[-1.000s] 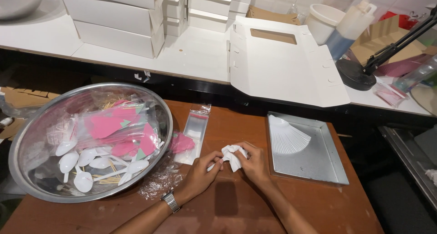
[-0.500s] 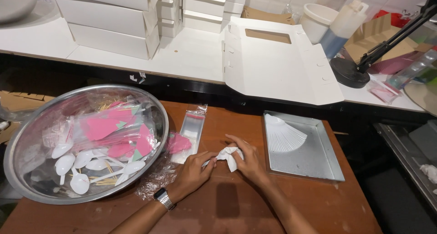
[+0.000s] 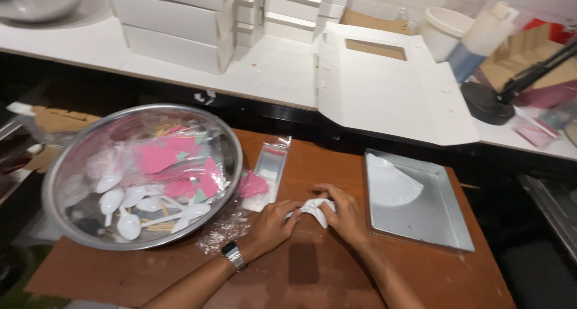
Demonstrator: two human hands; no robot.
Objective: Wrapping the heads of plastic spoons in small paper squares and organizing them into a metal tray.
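My left hand (image 3: 271, 225) and my right hand (image 3: 342, 216) meet over the brown table (image 3: 312, 273) and both pinch a small folded white paper piece (image 3: 315, 209) between their fingertips. A watch sits on my left wrist (image 3: 232, 255). Just left of my hands lies a clear plastic sleeve (image 3: 268, 172) with a pink item at its lower end. To the right a shallow metal tray (image 3: 439, 222) holds a fanned stack of white papers (image 3: 390, 180).
A large metal bowl (image 3: 72, 165) at the left holds white plastic spoons, pink packets and wooden sticks. White boxes (image 3: 174, 26) are stacked on the counter behind, with a flat unfolded white box (image 3: 390, 92), a white bucket (image 3: 442, 32) and a black lamp base (image 3: 484, 104).
My hands keep working the white paper piece in the same spot, fingers shifting slightly. The view has tilted a little; nothing else moved.
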